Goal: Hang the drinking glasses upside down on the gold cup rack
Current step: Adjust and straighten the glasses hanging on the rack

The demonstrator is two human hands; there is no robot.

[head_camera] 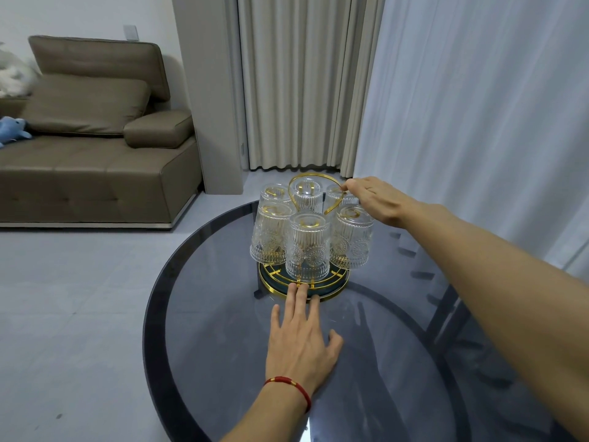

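The gold cup rack (331, 290) stands on the far part of a round dark glass table (197, 314). Several clear patterned drinking glasses hang upside down on its prongs; the nearest glass (307, 247) faces me. A gold loop handle (293, 186) rises from the rack's middle. My left hand (299, 342) lies flat on the table, fingers spread, fingertips touching the rack's round base rim. My right hand (379, 199) reaches over the right-hand glasses, its thumb and forefinger pinching the right side of the loop handle.
A brown sofa (95, 138) with a blue plush toy (14, 129) stands at the left across grey floor. Beige and white curtains (446, 90) hang behind and to the right of the table. Chair shapes show through the glass at the right.
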